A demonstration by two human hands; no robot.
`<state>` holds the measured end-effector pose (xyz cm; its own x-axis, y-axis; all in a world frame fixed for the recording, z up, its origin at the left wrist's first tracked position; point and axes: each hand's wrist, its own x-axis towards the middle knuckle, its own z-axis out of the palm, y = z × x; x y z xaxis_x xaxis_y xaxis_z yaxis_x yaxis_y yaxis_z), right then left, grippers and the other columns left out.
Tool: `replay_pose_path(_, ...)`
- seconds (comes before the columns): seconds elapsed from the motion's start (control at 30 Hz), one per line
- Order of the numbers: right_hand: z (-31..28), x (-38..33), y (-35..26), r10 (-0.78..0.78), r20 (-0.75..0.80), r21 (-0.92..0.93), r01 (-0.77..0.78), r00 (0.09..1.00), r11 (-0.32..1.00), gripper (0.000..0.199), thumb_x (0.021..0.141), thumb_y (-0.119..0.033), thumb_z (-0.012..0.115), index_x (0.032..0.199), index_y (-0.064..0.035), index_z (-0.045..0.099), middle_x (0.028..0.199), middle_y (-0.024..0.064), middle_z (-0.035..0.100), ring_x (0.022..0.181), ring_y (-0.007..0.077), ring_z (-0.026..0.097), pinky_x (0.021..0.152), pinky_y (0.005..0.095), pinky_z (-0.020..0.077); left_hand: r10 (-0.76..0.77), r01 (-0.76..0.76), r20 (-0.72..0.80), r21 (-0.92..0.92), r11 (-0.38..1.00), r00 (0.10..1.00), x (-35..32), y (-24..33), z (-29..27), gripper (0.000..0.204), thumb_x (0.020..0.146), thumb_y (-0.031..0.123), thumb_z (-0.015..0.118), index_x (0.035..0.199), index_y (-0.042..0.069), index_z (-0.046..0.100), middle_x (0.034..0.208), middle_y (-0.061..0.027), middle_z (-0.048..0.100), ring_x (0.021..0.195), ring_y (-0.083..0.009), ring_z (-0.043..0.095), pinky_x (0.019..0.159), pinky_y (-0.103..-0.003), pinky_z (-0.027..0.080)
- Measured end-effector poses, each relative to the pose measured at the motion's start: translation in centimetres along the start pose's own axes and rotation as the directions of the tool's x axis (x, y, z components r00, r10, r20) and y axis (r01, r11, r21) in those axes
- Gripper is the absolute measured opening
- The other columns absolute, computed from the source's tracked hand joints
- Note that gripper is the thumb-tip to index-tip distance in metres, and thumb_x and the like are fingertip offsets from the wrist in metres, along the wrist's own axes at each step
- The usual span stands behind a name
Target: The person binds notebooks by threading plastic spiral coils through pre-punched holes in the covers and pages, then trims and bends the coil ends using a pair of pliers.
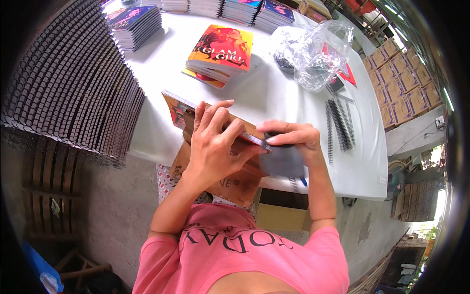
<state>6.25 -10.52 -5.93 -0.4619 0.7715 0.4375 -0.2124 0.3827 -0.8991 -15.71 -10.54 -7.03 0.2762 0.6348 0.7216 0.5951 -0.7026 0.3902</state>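
My left hand (215, 142) lies over a spiral-bound notebook (177, 110) with an orange and red cover at the near edge of the white table (274, 93), fingers gripping its side. My right hand (293, 139) pinches the notebook's right end, and below it a dark grey sheet or cover (284, 161) hangs over the table edge. A brown cardboard piece (235, 183) sits under the notebook toward me.
A stack of orange-covered notebooks (220, 51) lies mid-table, more stacks (137, 24) along the far edge. A crumpled clear plastic bag (313, 51) sits at right, black binding coils (339, 125) beside it. A big pile of black spirals (68, 83) fills the left. Cardboard boxes (401, 83) stand at right.
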Motion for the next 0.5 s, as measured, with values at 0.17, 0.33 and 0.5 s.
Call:
replay_pose_path(0.17, 0.8, 1.3, -1.9, 0.010, 0.074, -0.158, 0.002, 0.997, 0.988, 0.012, 0.074, -0.003, 0.068, 0.085, -0.0058, 0.072, 0.102, 0.0270, 0.064, 0.101, 0.0338, 0.063, 0.090, 0.0401, 0.0484, -0.020, 0.020, 0.038, 0.009, 1.000, 0.999, -0.2, -0.1, -0.1, 0.039, 0.056, 0.029, 0.080, 0.080, 0.008, 0.058, 0.103, -0.0140, 0.052, 0.115, -0.0309, 0.047, 0.100, -0.051, 0.028)
replay_pose_path(0.33, 1.2, 1.2, -1.9, -0.160, 0.087, 0.046, 0.156, 0.983, 0.987, 0.041, 0.063, 0.012, 0.058, 0.097, -0.0054, 0.071, 0.110, 0.0180, 0.064, 0.103, 0.0306, 0.063, 0.088, 0.0314, 0.0489, -0.026, 0.026, 0.029, -0.021, 0.999, 0.999, -0.4, -0.2, -0.1, 0.038, 0.059, 0.032, 0.079, 0.081, 0.008, 0.058, 0.103, -0.0150, 0.053, 0.116, -0.0309, 0.047, 0.100, -0.050, 0.028)
replay_pose_path(0.5, -0.2, 1.0, -0.7, 0.029, -0.030, -0.214, -0.034, 0.999, 0.976, 0.031, 0.069, 0.008, 0.056, 0.094, -0.0024, 0.070, 0.107, 0.0180, 0.065, 0.097, 0.0242, 0.065, 0.086, 0.0307, 0.0500, -0.029, 0.029, 0.020, -0.028, 0.999, 0.999, 0.1, 0.2, -0.4, 0.042, 0.061, 0.038, 0.079, 0.079, 0.007, 0.057, 0.101, -0.0146, 0.053, 0.114, -0.0304, 0.048, 0.100, -0.049, 0.028)
